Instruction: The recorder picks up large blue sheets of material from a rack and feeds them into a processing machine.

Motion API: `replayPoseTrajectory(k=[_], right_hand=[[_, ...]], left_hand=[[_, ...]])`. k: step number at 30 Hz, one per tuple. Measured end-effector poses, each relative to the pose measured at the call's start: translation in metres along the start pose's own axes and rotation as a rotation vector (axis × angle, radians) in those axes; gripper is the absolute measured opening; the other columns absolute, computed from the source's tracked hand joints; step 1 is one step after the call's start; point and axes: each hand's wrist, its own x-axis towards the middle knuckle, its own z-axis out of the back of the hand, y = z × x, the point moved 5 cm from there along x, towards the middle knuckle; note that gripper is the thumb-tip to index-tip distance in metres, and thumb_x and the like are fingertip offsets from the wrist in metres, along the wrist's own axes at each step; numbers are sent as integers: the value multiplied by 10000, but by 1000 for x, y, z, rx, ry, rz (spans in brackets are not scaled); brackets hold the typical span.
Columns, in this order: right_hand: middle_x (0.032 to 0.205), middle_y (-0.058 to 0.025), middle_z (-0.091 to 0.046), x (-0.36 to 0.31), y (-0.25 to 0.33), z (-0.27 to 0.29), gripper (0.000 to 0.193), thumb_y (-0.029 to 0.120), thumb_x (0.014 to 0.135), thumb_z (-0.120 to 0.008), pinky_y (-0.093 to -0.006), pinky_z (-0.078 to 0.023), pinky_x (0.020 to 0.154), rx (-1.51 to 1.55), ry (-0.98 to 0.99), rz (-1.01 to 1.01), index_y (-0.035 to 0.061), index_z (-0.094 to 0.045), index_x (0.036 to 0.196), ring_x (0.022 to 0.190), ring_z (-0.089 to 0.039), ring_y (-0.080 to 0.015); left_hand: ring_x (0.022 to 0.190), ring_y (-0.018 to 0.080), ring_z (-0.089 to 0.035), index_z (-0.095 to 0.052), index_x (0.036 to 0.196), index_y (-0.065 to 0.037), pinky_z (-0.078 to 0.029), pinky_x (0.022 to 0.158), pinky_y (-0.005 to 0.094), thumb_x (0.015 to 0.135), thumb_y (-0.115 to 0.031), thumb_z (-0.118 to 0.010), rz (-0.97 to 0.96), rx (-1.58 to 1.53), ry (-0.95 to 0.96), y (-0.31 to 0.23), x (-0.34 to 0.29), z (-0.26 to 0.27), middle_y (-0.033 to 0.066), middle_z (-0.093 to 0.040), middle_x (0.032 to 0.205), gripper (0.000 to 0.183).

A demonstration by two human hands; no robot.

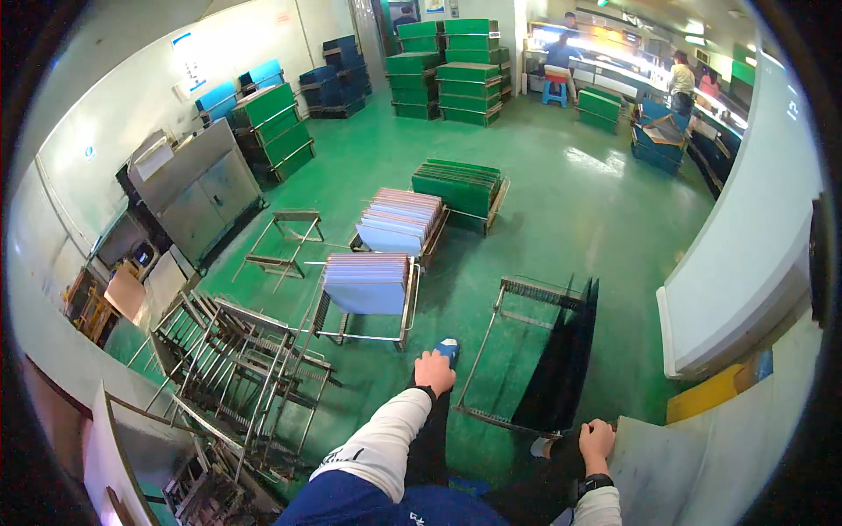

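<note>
My left hand (435, 373) is above my left leg, its fingers curled in and nothing visible in them. To the right, my right hand (598, 443) is closed in a loose fist by my right leg, next to a pale panel edge (653, 451); no object shows in it. Just ahead of my hands, a metal rack (478, 355) with slotted bars stands on the green floor. A few thin dark panels (561, 373) stand upright along its right side. Beyond my left hand, another rack holds a row of pale blue boards (364, 285).
Behind stand a second rack of pale boards (399, 221) and one of green boards (456, 188). Empty metal racks (232, 368) crowd the left. Green stacks (469, 83) line the back. A white machine (745, 237) borders the right. Several people sit or stand at a lit bench far off.
</note>
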Motion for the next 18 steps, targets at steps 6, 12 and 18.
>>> replayPoseTrajectory(k=[6, 12, 18], right_hand=[[947, -103, -668, 2, -3, -4, 172, 247, 822, -668, -454, -425, 865, -23, 16, -13, 75, -671, 831, 962, -572, -316], [927, -104, -671, 3, -2, -5, 164, 241, 819, -670, -445, -434, 861, -38, 13, -13, 77, -676, 816, 954, -580, -312], [895, -120, -669, 2, 2, -1, 165, 227, 818, -669, -464, -433, 863, -23, 2, -19, 67, -677, 780, 952, -581, -323]], left_hand=[[1019, 313, -584, -720, 918, -72, -478, 806, 469, 765, -293, -654, -12, 13, -5, 0, 0, -2, 109, -640, 1049, 277], [1016, 312, -581, -717, 916, -72, -477, 801, 468, 763, -296, -656, -4, 15, 1, -1, 2, -3, 105, -638, 1043, 278], [1009, 310, -581, -719, 925, -76, -476, 803, 467, 772, -293, -649, 3, 32, 4, -1, 2, -3, 106, -636, 1037, 274]])
